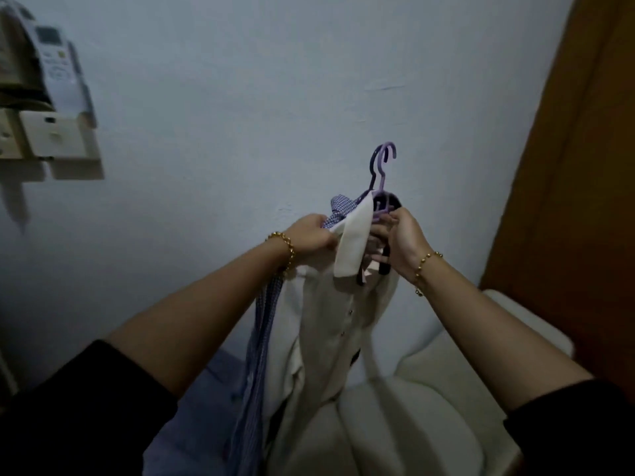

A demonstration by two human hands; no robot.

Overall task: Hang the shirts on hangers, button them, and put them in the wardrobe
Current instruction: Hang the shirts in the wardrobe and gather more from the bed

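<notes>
Two black sleeves (68,407) are framing the bottom corners, and two forearms are reaching up toward the cream shirt (330,321), each wrist wearing one bead bracelet (285,249). One left hand (311,235) is gripping cloth at this shirt's collar, fingers curled. One right hand (400,240), just right of the collar, is curling its fingers round two hangers (380,173), one lilac, one dark, whose hooks are rising above the shirt. A second, checked shirt (264,338) is hanging against the cream shirt's left edge. Below the shirt a white chair (429,389) is showing. Behind it the wall (240,115) is giving open room leftward, as far as one remote (55,60) in a holder; rightward a brown panel (584,166) is closing the space.
</notes>
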